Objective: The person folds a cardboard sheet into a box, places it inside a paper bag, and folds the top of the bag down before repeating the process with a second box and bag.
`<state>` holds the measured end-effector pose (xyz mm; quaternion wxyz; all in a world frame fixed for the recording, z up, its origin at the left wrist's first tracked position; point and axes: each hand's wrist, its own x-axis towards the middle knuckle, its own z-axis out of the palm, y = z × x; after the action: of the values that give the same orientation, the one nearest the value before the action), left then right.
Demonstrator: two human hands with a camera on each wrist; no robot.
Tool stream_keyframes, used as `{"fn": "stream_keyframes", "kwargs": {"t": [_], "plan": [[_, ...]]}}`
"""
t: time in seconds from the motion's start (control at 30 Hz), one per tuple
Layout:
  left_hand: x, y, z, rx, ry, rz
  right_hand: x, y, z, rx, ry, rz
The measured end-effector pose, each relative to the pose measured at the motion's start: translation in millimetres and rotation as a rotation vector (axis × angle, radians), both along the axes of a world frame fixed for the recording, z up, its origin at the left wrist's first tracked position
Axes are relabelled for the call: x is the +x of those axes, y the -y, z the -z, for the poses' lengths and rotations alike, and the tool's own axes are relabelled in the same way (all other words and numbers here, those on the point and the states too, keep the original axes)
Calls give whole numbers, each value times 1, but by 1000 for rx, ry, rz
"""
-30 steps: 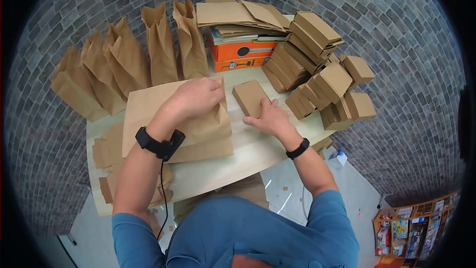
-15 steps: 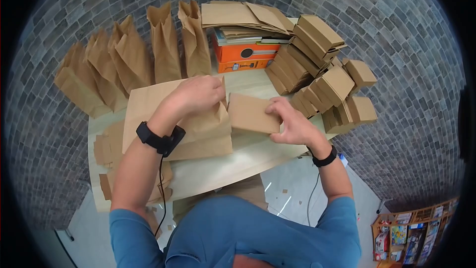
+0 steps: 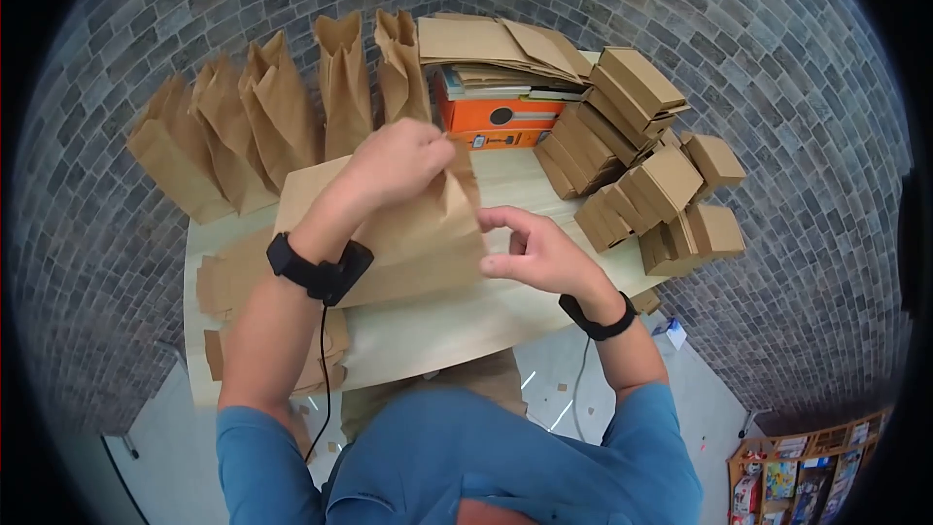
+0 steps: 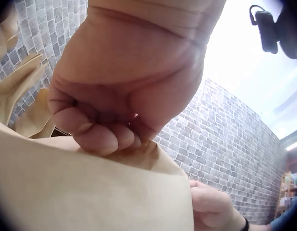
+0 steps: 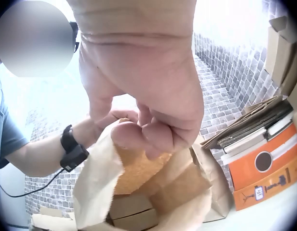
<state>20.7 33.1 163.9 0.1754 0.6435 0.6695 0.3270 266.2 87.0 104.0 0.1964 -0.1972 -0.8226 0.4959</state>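
Observation:
A brown paper bag lies on its side on the table, its mouth toward the right. My left hand pinches the upper edge of that mouth, fingers curled over the paper. At the opening is my right hand, with thumb and forefinger spread apart and fingertips right at the rim; nothing shows between them. In the right wrist view the bag's mouth gapes below this hand, and cardboard boxes lie deep inside. The left wrist view shows the bag's side under the left fingers.
Several upright paper bags line the table's back left. Flat cardboard lies over an orange box at the back. Small cardboard boxes are stacked at the right. Flattened cardboard pieces lie front left.
My right hand took hold of a flat cardboard box on the table and brought it to the bag's mouth; now the box is out of the head view. The left hand keeps its grip.

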Motion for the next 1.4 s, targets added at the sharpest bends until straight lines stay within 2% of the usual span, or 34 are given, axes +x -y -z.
{"fn": "stream_keyframes", "kwargs": {"t": [0.03,0.07,0.1,0.13,0.2,0.23,0.3,0.37,0.43,0.5,0.57,0.6,0.7,0.73,0.8,0.83,0.9,0.93,0.97,1.03,1.07,1.1,1.2,1.27,1.4], "plan": [[-1,-1,-6,28,102,5,4,5,2,47,-42,-33],[1,0,-12,57,201,13,6,3,3,205,103,56],[6,4,-19,55,203,16,9,0,1,203,105,59],[11,9,-30,110,329,-7,12,-5,-6,254,113,101],[22,22,-50,211,582,-40,20,-2,-44,417,106,219],[24,29,-56,219,588,-44,26,-11,-56,549,90,245],[27,41,-64,334,672,-18,35,-19,-85,616,27,296],[28,49,-57,354,638,-28,37,-15,-120,829,96,325],[29,53,-42,361,676,31,38,-27,-120,872,97,277],[18,51,-19,324,642,5,43,-42,-106,910,103,233],[10,45,4,450,555,-134,49,-52,-91,909,192,164],[-5,43,20,378,403,-197,53,-51,-92,833,228,179],[-12,34,46,430,268,-90,61,-48,-88,748,128,243],[-11,29,53,430,269,-82,64,-50,-86,748,130,251],[-6,19,65,203,464,79,70,-55,-82,879,23,210],[-4,14,67,204,467,89,71,-53,-82,882,28,219],[-1,3,70,133,314,157,70,-44,-82,728,-138,316],[2,-4,76,114,456,188,76,-47,-76,745,-186,345],[5,-6,77,119,454,203,86,-49,-66,754,-185,358],[5,-7,81,88,570,174,109,-44,-41,316,-370,431],[3,-4,80,126,539,195,118,-41,-30,91,-424,354],[-1,-5,82,131,542,193,121,-40,-13,216,-355,351],[-11,-3,96,180,392,228,89,-21,3,273,-271,401],[-15,-6,96,77,541,225,80,-32,16,233,-154,338],[-7,-6,83,104,652,224,76,-45,20,159,-185,292]]}}
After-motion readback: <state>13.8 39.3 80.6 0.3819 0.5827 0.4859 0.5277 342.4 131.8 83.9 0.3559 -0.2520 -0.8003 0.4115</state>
